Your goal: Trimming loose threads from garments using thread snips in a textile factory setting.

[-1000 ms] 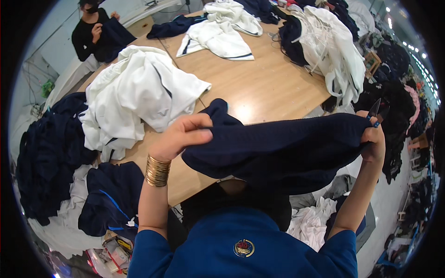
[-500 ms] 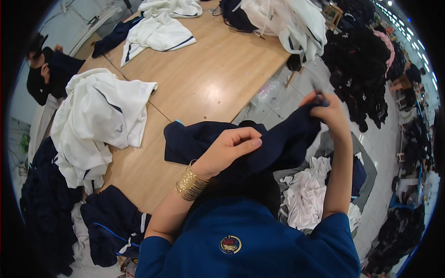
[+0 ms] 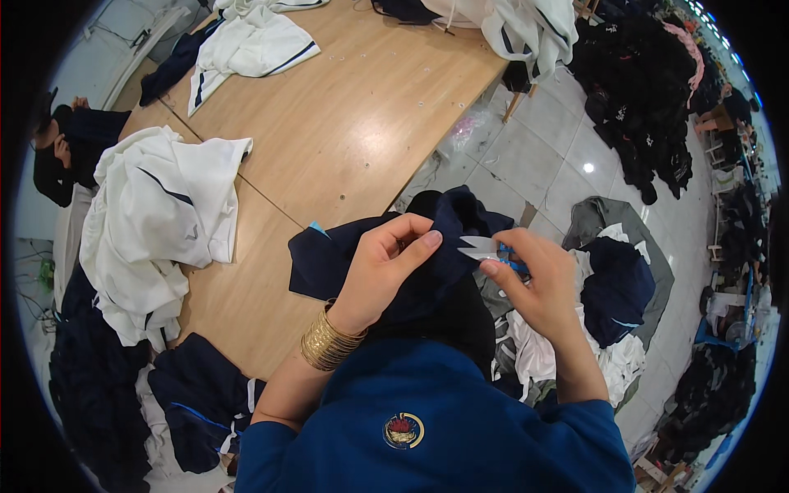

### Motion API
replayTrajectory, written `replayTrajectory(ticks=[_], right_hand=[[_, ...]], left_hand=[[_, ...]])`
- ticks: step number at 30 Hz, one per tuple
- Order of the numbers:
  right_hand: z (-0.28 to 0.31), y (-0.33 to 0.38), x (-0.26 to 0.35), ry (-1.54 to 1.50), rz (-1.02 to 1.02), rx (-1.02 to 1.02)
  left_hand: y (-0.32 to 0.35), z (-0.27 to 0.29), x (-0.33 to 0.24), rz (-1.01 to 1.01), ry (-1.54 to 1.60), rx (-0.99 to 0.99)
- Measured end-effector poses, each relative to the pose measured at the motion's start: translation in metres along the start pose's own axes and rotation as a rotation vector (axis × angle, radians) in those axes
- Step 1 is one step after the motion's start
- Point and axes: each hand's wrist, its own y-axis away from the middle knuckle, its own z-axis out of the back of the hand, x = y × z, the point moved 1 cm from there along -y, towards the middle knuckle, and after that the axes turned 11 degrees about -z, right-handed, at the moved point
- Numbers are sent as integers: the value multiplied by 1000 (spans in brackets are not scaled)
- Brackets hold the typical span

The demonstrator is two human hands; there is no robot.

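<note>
The left hand [image 3: 386, 271] pinches the navy garment [image 3: 436, 283] between thumb and forefinger. The right hand [image 3: 538, 283] is curled around small snips [image 3: 486, 245] with blue handles, their blades apart and the tips right at the cloth, just beside the left fingertips. The navy garment is gathered in front of the body, its left part lying on the near edge of the table [image 3: 353, 123].

As far as can be judged, the cloth is in position and the blades have not closed; whether any cut is made already, the folds do not show. Nor can I tell which of the surrounding clothes are finished.

The left fingertips and bunched cloth crowd the blades. Gold bangles [image 3: 331, 338] ring the left wrist. On the table's left side sits a white garment heap [image 3: 156, 222], with white clothing [image 3: 251, 53] farther off. A blue-striped navy garment [image 3: 197, 403] lies at lower left. To the right, a navy bundle [image 3: 616, 287] rests among white pieces on grey cloth [image 3: 604, 218]; a black clothes pile [image 3: 633, 90] lies on the floor beyond. A co-worker [image 3: 62, 156] holds dark cloth at far left.
</note>
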Motion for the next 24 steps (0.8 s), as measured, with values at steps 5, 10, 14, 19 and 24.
replayTrajectory(ticks=[5, 10, 14, 19, 24], right_hand=[[-5, -1, -2, 57, 49, -54], [-5, -2, 0, 99, 64, -63], [-5, -2, 2, 153, 99, -99], [-5, -3, 2, 182, 124, -107], [-6, -2, 1, 196, 112, -103]], left_hand=[[1, -3, -2, -14, -64, -7], [2, -2, -2, -39, -97, -11], [3, -2, -4, -43, -123, -1], [3, -3, -2, -79, -139, 7], [3, -3, -4, -86, -155, 22]])
